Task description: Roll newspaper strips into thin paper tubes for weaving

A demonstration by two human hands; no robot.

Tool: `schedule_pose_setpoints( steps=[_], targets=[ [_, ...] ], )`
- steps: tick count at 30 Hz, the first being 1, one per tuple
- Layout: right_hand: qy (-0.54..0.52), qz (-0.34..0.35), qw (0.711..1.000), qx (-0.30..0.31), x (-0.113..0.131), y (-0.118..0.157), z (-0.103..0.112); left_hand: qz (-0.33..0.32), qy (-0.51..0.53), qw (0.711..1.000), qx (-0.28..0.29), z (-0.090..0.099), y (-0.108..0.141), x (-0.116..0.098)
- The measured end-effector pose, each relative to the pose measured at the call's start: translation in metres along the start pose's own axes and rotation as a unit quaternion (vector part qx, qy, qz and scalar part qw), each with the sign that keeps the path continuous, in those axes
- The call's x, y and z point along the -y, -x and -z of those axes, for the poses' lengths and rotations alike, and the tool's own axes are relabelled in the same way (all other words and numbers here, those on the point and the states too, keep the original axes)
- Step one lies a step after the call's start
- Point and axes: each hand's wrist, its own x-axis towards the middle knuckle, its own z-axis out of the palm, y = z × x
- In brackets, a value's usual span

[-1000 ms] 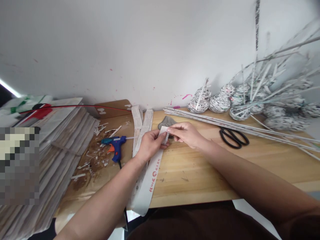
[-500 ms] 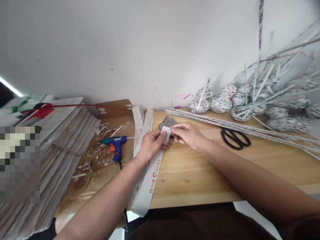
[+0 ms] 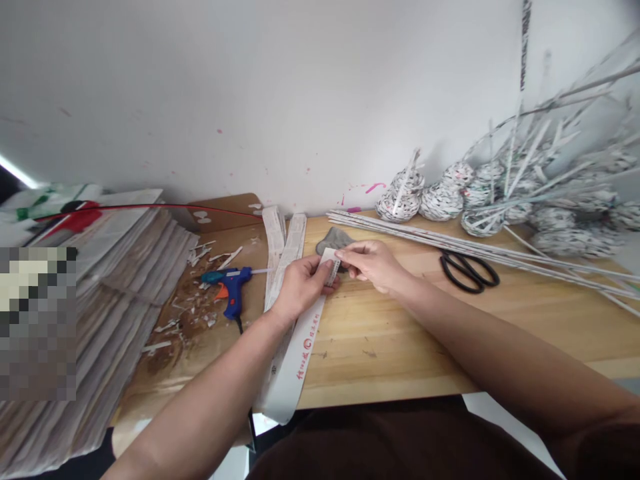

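Observation:
A long white paper strip with red print (image 3: 305, 343) runs from the table's front edge up to my hands. My left hand (image 3: 304, 283) is closed on it near its far end, thumb on top. My right hand (image 3: 367, 261) pinches the top corner of that same end between thumb and fingers. Behind my hands lies a grey cloth (image 3: 334, 237), partly covered by them. Other newspaper strips (image 3: 293, 243) lie flat on the table, to the left and partly beneath my left hand and forearm.
A blue glue gun (image 3: 233, 287) lies left among paper scraps, beside a tall newspaper stack (image 3: 115, 287). Black-handled scissors (image 3: 469, 272) and thin rolled paper sticks (image 3: 425, 237) are to the right. Several woven paper shapes (image 3: 443, 200) stand by the wall.
The view has shifted slightly. Both hands keep their grip on the end of the strip, with hardly any visible movement.

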Motion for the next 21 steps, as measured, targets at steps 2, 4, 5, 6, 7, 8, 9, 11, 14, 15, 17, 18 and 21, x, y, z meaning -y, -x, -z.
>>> schedule_pose_setpoints(
  steps=[2,4,5,6,7,8,9,11,14,15,17,18,21],
  targets=[
    [-0.004,0.004,1.000,-0.002,-0.0010,-0.0003,-0.0001,-0.001,0.000,1.000,0.003,0.0000,-0.0003,0.0020],
    [-0.004,0.006,1.000,-0.002,-0.0011,-0.0001,-0.0005,-0.001,-0.003,1.000,0.006,-0.0001,-0.0006,0.0040],
    [-0.005,0.006,1.000,-0.002,-0.0008,0.0001,-0.0007,-0.001,-0.005,1.000,0.006,-0.0001,-0.0008,0.0048],
    [-0.006,0.006,1.000,-0.001,-0.0002,0.0004,-0.0008,-0.002,-0.007,1.000,0.006,-0.0001,-0.0011,0.0054],
    [-0.007,0.006,1.000,0.002,0.0005,0.0007,-0.0006,-0.002,-0.008,1.000,0.007,0.0001,-0.0013,0.0057],
    [-0.009,0.005,1.000,0.006,0.0014,0.0009,-0.0002,-0.001,-0.007,1.000,0.007,0.0004,-0.0015,0.0058],
    [-0.013,0.004,1.000,0.013,0.0024,0.0010,0.0006,0.000,-0.005,1.000,0.007,0.0007,-0.0017,0.0057],
    [-0.023,0.001,0.999,0.033,0.0044,0.0009,0.0030,0.006,0.000,1.000,0.004,0.0013,-0.0021,0.0051],
    [-0.029,-0.002,0.998,0.057,0.0061,0.0003,0.0068,0.014,0.005,1.000,-0.003,0.0016,-0.0022,0.0039],
    [-0.025,-0.002,0.998,0.060,0.0060,0.0000,0.0076,0.015,0.004,1.000,-0.004,0.0015,-0.0022,0.0036],
    [-0.011,-0.002,0.998,0.060,0.0053,-0.0005,0.0082,0.016,-0.001,1.000,-0.002,0.0012,-0.0021,0.0030],
    [-0.006,-0.004,0.998,0.060,0.0047,-0.0008,0.0081,0.017,-0.003,1.000,0.000,0.0010,-0.0021,0.0027],
    [-0.004,-0.007,0.998,0.061,0.0032,-0.0015,0.0073,0.021,-0.003,1.000,0.007,0.0008,-0.0020,0.0019]
  ],
)
